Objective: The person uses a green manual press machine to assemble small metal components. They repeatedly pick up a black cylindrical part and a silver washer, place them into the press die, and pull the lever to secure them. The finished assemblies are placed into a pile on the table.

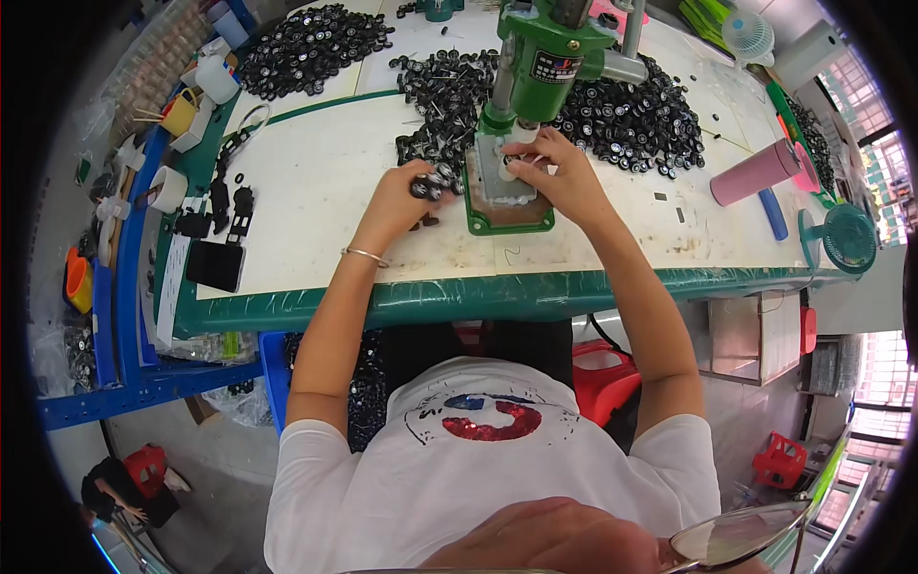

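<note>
My left hand (394,203) is closed around several small black wheels (438,182) with silver hubs, just left of the press base. At the green bench press (545,72), the fingertips of my right hand (557,170) pinch a small wheel (510,164) beneath the ram, over the metal plate (499,187). My fingers partly cover that wheel. Behind the press column and to its left lies a heap of wheels (445,96), some with thin metal axles sticking out. Another heap of wheels (626,124) spreads to the right of the press.
A third wheel pile (311,48) sits at the far left of the white table. A black phone (215,265) and dark plastic pieces (229,206) lie near the left edge. Toward the right are a pink tumbler (755,172), a blue object (773,214) and a green fan (846,237).
</note>
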`<state>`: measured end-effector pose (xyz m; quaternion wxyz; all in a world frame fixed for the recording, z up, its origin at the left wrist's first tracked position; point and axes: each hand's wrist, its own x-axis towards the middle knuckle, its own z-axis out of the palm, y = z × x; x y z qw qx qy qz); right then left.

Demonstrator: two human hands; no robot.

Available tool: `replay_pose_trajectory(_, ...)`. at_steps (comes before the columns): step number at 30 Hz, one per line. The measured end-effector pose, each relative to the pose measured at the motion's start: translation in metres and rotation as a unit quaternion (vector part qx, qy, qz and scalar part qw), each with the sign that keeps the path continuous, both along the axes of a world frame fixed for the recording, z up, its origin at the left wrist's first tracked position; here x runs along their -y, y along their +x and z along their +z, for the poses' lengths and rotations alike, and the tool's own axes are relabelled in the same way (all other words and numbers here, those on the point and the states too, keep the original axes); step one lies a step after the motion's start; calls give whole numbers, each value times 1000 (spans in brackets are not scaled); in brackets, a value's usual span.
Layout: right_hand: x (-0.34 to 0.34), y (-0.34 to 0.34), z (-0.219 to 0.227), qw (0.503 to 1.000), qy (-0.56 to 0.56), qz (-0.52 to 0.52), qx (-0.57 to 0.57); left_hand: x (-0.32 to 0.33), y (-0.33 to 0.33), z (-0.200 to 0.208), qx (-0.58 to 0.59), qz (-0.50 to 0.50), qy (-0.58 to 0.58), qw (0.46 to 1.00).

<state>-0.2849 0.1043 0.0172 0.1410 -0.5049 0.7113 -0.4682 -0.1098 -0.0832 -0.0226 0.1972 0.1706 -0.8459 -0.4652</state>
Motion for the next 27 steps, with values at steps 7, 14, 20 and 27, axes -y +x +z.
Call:
replay_pose_trajectory(7, -2, 0, -7, 990, -8, -8, 140, -23, -20, 37, -107, 13, 380, 919)
replay_pose_trajectory(14, -14, -30, 19, 966, -126, -105, 198, -46, -56, 35, -104, -30, 353, 929)
replay_pose_trajectory(20, -9, -72, 102, 944, -223, -119, 212, -47, -67, 38, -101, -12, 316, 943)
replay_pose_trajectory(27, 52, -100, 231, 910, -294, 20, 291, -44, -76, 31, -153, -43, 297, 942)
